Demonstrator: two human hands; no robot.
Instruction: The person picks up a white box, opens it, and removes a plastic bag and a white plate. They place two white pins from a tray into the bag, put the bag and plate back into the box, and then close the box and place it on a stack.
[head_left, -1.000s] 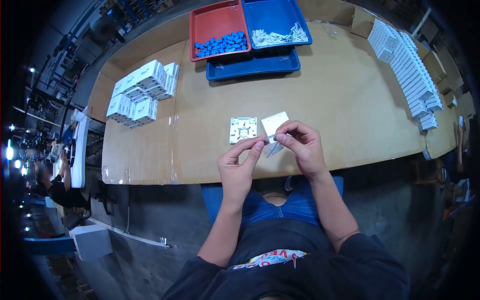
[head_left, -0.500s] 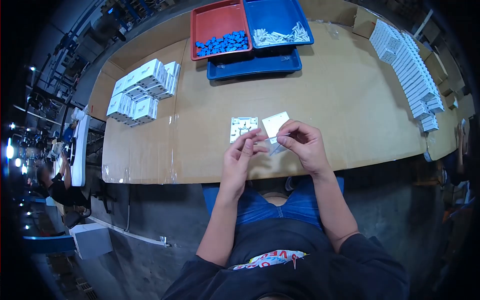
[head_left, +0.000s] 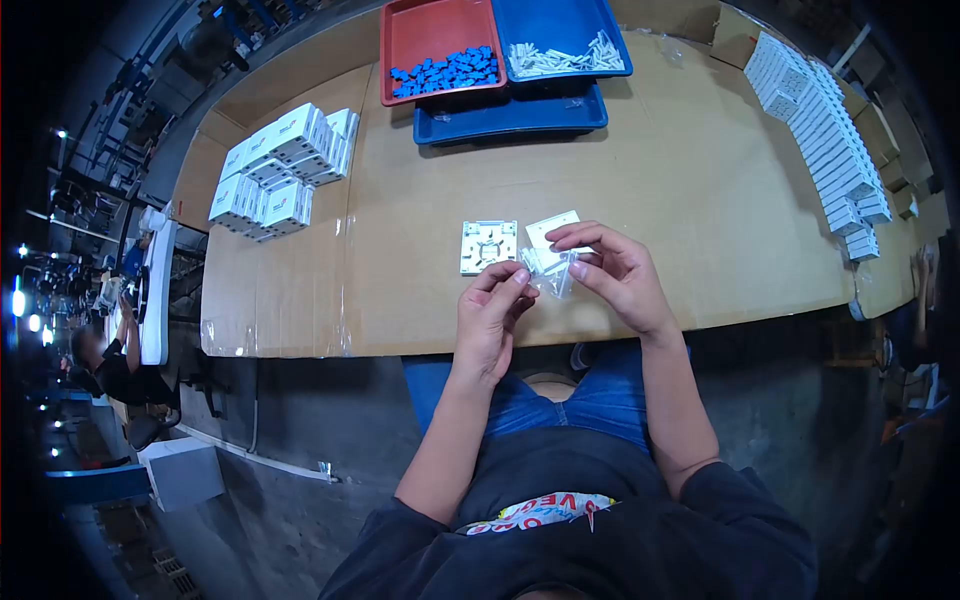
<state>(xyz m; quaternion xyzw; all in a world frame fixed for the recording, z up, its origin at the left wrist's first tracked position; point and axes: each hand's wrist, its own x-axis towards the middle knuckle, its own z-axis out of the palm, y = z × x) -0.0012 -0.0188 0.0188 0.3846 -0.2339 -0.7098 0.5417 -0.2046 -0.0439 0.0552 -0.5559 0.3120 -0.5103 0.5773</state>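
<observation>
Both hands meet over the near edge of the cardboard-covered table [head_left: 650, 190]. My left hand [head_left: 490, 315] and my right hand [head_left: 615, 275] pinch a small clear plastic bag [head_left: 550, 270] between their fingertips. What the bag holds is too small to tell. Just beyond the fingers lie a white square plate with a moulded inside [head_left: 488, 246] and a plain white square cover [head_left: 552, 230], side by side on the table.
At the far edge stand a red tray of blue parts [head_left: 440, 55] and stacked blue trays with white parts [head_left: 560, 40]. White boxes are piled at far left [head_left: 280, 170]. A long row of white pieces [head_left: 825, 150] runs along the right. Another person sits far left [head_left: 95, 355].
The thin white strip stretched between my fingertips is gone from view; a crumpled clear bag now sits between both hands, which have moved slightly forward over the table.
</observation>
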